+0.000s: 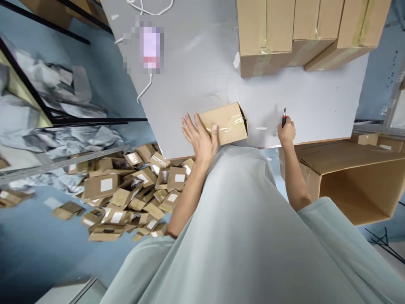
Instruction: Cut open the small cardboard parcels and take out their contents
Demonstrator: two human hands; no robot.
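A small taped cardboard box (227, 120) lies at the near edge of the table, with a dark gap at its right end. My left hand (202, 139) rests against the left end of this box, thumb on its top face and fingers stretched out and spread. Off to the right, my right hand (287, 132) is closed around a black and red utility knife (284, 118). The blade points away from me, above the table and apart from the box.
Large cardboard boxes (265, 38) stand on the table's (196, 63) far right. A blurred pink device with a white cable (145, 88) lies at left. Many opened boxes (133, 190) are heaped on the left floor. Below the right edge is a big open carton (351, 185).
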